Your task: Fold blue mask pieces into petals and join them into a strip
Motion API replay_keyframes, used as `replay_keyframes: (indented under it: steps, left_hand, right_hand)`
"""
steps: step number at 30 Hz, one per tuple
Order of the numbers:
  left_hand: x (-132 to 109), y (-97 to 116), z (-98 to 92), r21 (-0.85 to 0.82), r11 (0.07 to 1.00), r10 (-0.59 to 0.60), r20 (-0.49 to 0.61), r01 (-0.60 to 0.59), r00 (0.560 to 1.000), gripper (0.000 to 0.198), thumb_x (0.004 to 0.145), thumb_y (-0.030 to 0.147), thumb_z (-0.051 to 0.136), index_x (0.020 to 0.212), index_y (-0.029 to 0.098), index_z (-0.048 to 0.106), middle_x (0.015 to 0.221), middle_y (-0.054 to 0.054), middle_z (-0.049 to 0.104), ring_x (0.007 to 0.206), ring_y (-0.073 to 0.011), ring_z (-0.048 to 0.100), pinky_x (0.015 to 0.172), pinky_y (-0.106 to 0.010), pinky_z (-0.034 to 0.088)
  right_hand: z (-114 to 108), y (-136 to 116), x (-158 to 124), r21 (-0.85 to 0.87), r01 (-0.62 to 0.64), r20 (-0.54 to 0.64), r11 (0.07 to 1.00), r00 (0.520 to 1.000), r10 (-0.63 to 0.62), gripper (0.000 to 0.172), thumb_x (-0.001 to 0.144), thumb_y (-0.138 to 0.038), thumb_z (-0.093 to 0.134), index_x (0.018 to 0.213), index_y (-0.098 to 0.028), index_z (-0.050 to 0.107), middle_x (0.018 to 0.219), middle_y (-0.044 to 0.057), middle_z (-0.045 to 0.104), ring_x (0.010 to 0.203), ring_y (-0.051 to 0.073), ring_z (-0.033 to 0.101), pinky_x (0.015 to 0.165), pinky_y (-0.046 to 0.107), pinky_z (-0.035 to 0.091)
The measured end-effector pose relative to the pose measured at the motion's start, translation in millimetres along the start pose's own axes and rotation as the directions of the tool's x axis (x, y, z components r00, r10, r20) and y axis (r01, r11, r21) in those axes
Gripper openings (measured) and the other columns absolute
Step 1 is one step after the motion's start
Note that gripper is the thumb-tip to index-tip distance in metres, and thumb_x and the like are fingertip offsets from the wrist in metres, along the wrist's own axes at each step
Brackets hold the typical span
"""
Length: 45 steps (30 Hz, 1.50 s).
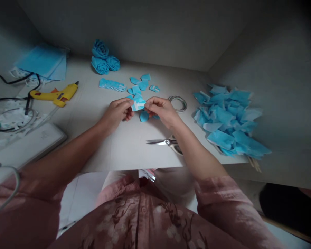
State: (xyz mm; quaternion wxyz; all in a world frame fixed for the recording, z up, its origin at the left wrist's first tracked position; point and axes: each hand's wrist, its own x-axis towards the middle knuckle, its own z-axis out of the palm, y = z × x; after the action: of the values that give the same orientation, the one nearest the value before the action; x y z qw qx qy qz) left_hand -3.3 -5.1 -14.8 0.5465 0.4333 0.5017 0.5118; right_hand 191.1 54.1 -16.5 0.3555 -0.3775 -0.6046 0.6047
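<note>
My left hand (119, 112) and my right hand (162, 110) pinch a small blue piece of material (138, 104) between them, above the middle of the table. A white strip shows across that piece. Just beyond it lie several loose blue petal-shaped pieces (143, 85), with another blue petal (144, 116) under the hands, partly hidden. Scissors (167, 141) rest near my right forearm, which covers part of their handles. To the right of my right hand is a coil of wire (178, 103).
Several blue rosettes (100, 65) and a gathered blue strip (112, 85) lie at the back left. A yellow glue gun (57, 94), blue sheets (43, 62), cables and a white box (45, 138) are at left. A heap of blue flowers on sticks (228, 119) fills the right.
</note>
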Motion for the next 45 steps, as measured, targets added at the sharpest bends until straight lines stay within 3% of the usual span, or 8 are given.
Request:
replay_keyframes:
  steps: [5,11,17,23,27,33,41,45]
  left_hand:
    - [2,-3,-0.9,0.069,0.997,0.021,-0.018,-0.020,1.000,0.023,0.072,0.033,0.080,0.072,0.019,0.062,0.058,0.003,0.057,0.049,-0.0081,0.048,0.048,-0.020,0.035]
    - [3,-1,-3.7,0.069,0.998,0.010,-0.009,-0.009,1.000,0.020,0.071,0.029,0.076,0.067,0.019,0.060,0.055,0.002,0.057,0.048,-0.0080,0.048,0.048,-0.020,0.035]
    - [3,0,-2.8,0.122,0.993,0.005,-0.008,-0.004,1.000,0.015,0.071,0.028,0.074,0.070,0.018,0.064,0.055,0.002,0.057,0.047,-0.0076,0.046,0.047,-0.019,0.033]
    - [0,-1,1.1,0.191,0.981,0.024,0.017,-0.027,1.000,0.019,0.074,0.031,0.077,0.070,0.018,0.065,0.056,0.002,0.057,0.050,-0.0086,0.048,0.048,-0.020,0.036]
    - [0,0,1.3,0.183,0.979,0.088,0.001,-0.087,0.996,0.017,0.079,0.033,0.076,0.075,0.018,0.068,0.061,0.001,0.059,0.054,-0.0100,0.051,0.051,-0.021,0.040]
    - [2,-1,1.3,0.195,0.968,0.160,-0.003,-0.157,0.987,0.011,0.075,0.027,0.075,0.075,0.018,0.069,0.067,0.001,0.061,0.058,-0.0107,0.052,0.055,-0.022,0.044]
    - [-1,-2,1.9,0.187,0.970,0.153,0.013,-0.153,0.988,0.015,0.075,0.029,0.076,0.071,0.018,0.066,0.064,0.001,0.060,0.058,-0.0110,0.053,0.055,-0.022,0.044]
    - [0,-2,3.0,0.208,0.967,0.153,-0.004,-0.149,0.988,0.019,0.074,0.031,0.079,0.071,0.018,0.066,0.064,0.002,0.059,0.057,-0.0099,0.051,0.053,-0.021,0.042]
  right_hand:
    - [2,-2,-1,-0.008,0.017,0.036,1.000,0.999,-0.017,0.032,0.069,-0.043,0.089,0.076,-0.019,0.069,0.071,-0.003,0.063,0.066,0.010,0.055,0.062,0.023,0.051]
    - [0,-2,-2,-0.004,0.008,0.053,1.000,0.999,-0.007,0.028,0.072,-0.043,0.085,0.076,-0.019,0.071,0.076,0.000,0.070,0.068,0.010,0.057,0.063,0.023,0.052]
    - [0,-5,-4,-0.020,0.008,0.038,1.000,0.999,-0.008,0.035,0.078,-0.050,0.084,0.095,-0.020,0.079,0.084,0.002,0.073,0.076,0.012,0.062,0.064,0.022,0.052]
    - [5,-2,-3,-0.038,0.023,0.096,0.999,0.995,-0.019,0.042,0.068,-0.051,0.095,0.079,-0.018,0.071,0.072,-0.003,0.060,0.068,0.010,0.053,0.063,0.024,0.049]
    - [6,0,-3,-0.043,0.035,0.115,0.998,0.993,-0.030,0.043,0.071,-0.053,0.093,0.079,-0.018,0.069,0.072,-0.003,0.061,0.067,0.010,0.054,0.064,0.025,0.049]
    - [8,4,-3,-0.096,0.062,0.124,0.993,0.991,-0.050,0.042,0.071,-0.055,0.092,0.079,-0.019,0.070,0.066,-0.005,0.056,0.065,0.010,0.049,0.062,0.025,0.042]
    - [9,6,-3,-0.273,0.152,0.082,0.950,0.988,-0.135,0.037,0.078,-0.051,0.081,0.072,-0.020,0.062,0.065,-0.006,0.051,0.063,0.009,0.039,0.062,0.027,0.034]
    - [10,7,-3,-0.273,0.154,0.097,0.950,0.987,-0.132,0.041,0.078,-0.055,0.081,0.073,-0.020,0.061,0.067,-0.005,0.052,0.065,0.010,0.042,0.063,0.027,0.035]
